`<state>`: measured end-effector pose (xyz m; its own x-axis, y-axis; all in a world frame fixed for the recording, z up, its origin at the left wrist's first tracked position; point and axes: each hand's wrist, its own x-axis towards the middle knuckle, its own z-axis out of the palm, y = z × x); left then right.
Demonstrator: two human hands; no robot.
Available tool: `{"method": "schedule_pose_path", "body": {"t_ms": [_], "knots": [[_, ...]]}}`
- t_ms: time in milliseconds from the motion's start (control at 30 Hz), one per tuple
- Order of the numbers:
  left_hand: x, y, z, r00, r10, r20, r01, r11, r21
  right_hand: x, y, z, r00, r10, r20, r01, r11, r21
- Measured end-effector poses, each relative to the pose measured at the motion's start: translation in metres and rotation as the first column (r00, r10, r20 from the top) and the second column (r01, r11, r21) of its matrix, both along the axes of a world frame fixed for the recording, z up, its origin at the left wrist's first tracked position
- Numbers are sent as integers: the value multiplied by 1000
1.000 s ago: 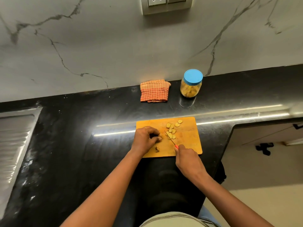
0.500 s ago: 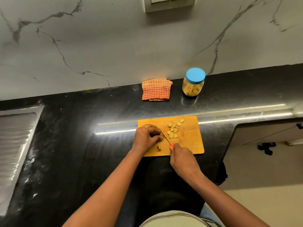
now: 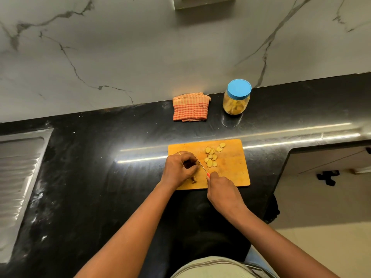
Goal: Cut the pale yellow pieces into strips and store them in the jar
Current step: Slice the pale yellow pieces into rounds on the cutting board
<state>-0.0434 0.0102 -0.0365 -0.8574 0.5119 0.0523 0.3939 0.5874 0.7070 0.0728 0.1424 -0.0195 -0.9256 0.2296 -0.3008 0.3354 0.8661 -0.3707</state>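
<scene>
Several pale yellow slices (image 3: pixel 211 157) lie on the orange cutting board (image 3: pixel 230 167). My right hand (image 3: pixel 219 184) grips a knife with a red handle; its thin blade (image 3: pixel 201 165) slants up-left, just left of the slices. My left hand (image 3: pixel 179 167) has its fingers curled over the board's left part, right against the blade; whatever it holds is hidden. A small brown scrap (image 3: pixel 193 179) lies below that hand. The clear jar (image 3: pixel 236 101) with a blue lid stands shut at the back, with yellow pieces inside.
A folded orange checked cloth (image 3: pixel 190 109) lies left of the jar against the marble wall. A steel sink drainboard (image 3: pixel 18 167) fills the left side. The black counter's edge drops off at the right toward cabinets and floor.
The knife has shifted left, from over the slices to beside my left hand's fingers. My right hand followed it left. The left hand stayed in place.
</scene>
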Motion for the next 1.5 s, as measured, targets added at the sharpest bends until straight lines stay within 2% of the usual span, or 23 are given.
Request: {"method": "schedule_pose_path", "body": {"t_ms": [433, 733, 1100, 1500], "knots": [[2, 0, -2, 1000, 2, 0, -2, 1000, -12, -9, 1, -8, 996, -23, 81, 34, 991, -133], [1, 0, -1, 1000, 3, 13, -3, 1000, -15, 6, 12, -5, 988, -40, 146, 53, 995, -86], [3, -2, -2, 992, 80, 93, -82, 996, 17, 1, 26, 6, 995, -99, 29, 102, 987, -123], [3, -1, -9, 991, 104, 79, -108, 993, 41, 4, 6, 3, 998, -58, 29, 61, 987, -151]]}}
